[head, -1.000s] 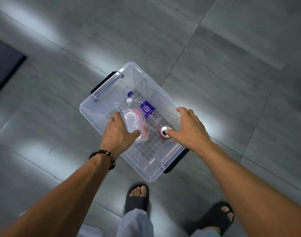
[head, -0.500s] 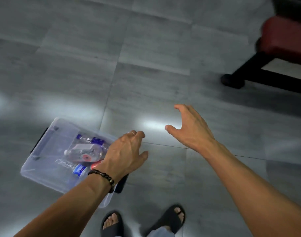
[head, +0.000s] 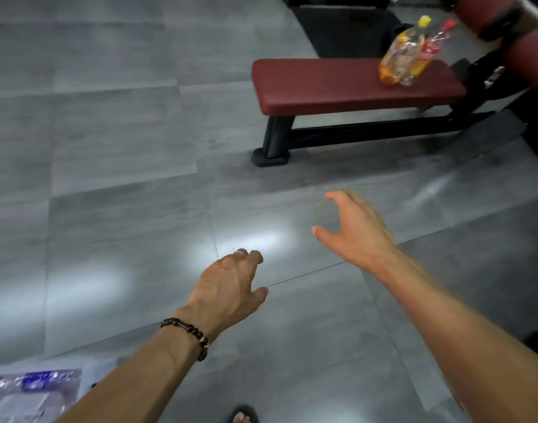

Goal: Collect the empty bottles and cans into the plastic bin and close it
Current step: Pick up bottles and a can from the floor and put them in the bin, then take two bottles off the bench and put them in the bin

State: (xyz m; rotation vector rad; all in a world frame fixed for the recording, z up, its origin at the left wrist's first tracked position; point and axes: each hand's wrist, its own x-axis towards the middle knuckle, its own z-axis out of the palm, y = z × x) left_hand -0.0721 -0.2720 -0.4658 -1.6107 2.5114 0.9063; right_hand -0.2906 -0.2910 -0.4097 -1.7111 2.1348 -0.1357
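Observation:
Two plastic bottles stand upright side by side on a dark red bench (head: 337, 83) at the upper right: a yellow-capped bottle (head: 400, 53) with orange-yellow label and a red-capped bottle (head: 426, 51). My right hand (head: 353, 233) hovers over the floor, empty, fingers spread, well short of the bench. My left hand (head: 231, 285), with a bead bracelet at the wrist, is also empty with loosely curled fingers. The clear plastic bin (head: 93, 370) shows only as a corner at the bottom left, with a blue-labelled bottle (head: 32, 381) inside.
Grey tiled floor (head: 124, 148) lies between me and the bench. The bench has a black frame and foot (head: 270, 157). More dark red padded gym equipment (head: 524, 53) stands at the far right. My sandalled foot (head: 241, 418) shows at the bottom edge.
Both hands left the bin and the items in it. My view swung right and up, so the bin slid to the bottom left and the bench with two bottles came into view.

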